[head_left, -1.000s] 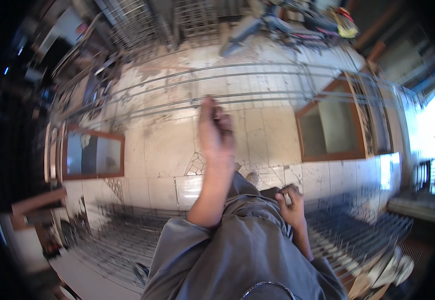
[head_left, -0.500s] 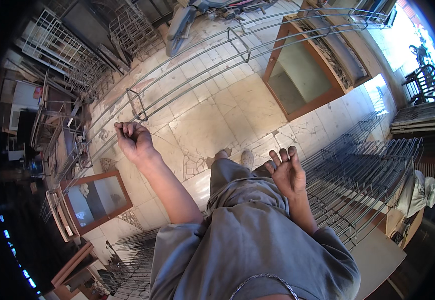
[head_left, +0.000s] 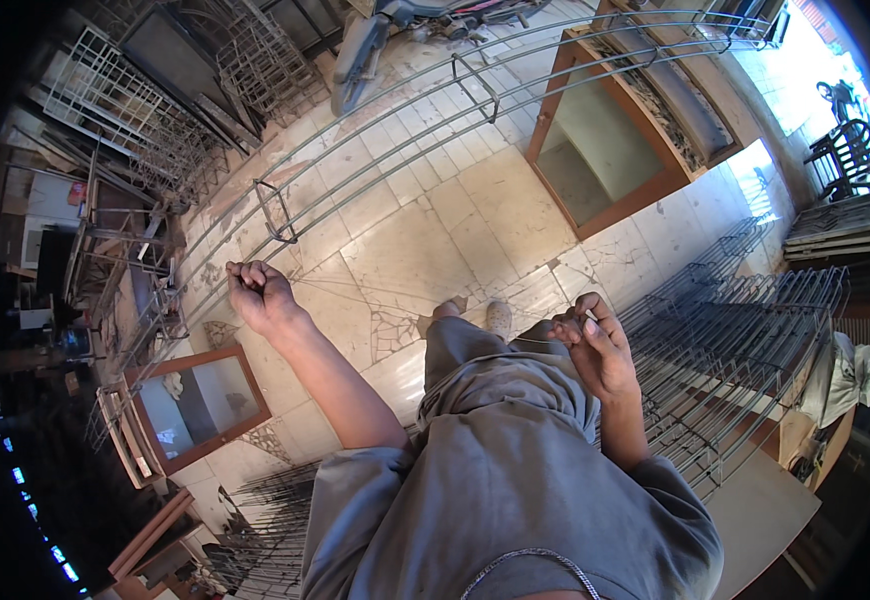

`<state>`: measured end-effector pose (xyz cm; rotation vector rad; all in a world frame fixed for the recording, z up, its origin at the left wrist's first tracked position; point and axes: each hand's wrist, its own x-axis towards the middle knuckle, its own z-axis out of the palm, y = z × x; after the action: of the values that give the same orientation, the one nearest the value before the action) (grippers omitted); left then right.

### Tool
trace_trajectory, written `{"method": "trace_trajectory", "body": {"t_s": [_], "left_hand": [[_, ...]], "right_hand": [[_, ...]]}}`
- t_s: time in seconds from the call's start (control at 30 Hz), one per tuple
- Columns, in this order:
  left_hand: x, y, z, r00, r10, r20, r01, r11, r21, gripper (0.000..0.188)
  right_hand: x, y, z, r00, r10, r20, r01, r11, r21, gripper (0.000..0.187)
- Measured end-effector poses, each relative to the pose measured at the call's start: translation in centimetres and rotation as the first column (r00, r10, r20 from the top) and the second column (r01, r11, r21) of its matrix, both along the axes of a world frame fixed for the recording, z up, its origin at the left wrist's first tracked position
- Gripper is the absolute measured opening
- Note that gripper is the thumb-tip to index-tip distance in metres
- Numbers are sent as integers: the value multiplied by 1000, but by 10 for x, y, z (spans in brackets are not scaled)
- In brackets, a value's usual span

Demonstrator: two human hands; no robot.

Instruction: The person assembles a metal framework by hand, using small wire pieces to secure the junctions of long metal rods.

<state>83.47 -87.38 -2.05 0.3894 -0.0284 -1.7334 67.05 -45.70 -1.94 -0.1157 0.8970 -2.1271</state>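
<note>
A long cage of steel rebar (head_left: 355,165), with rectangular stirrups (head_left: 277,212) around its bars, runs from the left up to the far right. My left hand (head_left: 265,298) is beside its near bars at the left, fingers curled closed. What those fingers hold, if anything, is hidden. In front of my right thigh, my right hand (head_left: 603,352) is raised with thumb and fingers pinched together. A faint thin strand, looking like wire, shows by its fingertips. Where the strand ends I cannot tell.
Stacked rebar cages (head_left: 725,340) lie close on my right, with more bars (head_left: 265,520) at lower left. A wood-framed glass cabinet (head_left: 605,150) stands ahead right, another framed glass panel (head_left: 198,405) at left. A motorbike (head_left: 360,65) and metal racks (head_left: 105,95) are at the back.
My right hand has gone from loosely spread fingers to a pinch and shifted slightly right. My left hand has lowered a little, its fingers still curled. The long cage has hardly moved.
</note>
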Motion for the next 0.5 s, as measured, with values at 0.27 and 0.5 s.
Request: {"method": "trace_trajectory", "body": {"t_s": [0.27, 0.5], "left_hand": [[21, 14, 36, 980, -78, -184, 81, 997, 13, 8], [-21, 67, 91, 980, -162, -112, 107, 917, -385, 14]], "right_hand": [[10, 7, -3, 920, 179, -349, -73, 953, 295, 19], [-8, 11, -4, 417, 560, -716, 42, 775, 631, 74]]}}
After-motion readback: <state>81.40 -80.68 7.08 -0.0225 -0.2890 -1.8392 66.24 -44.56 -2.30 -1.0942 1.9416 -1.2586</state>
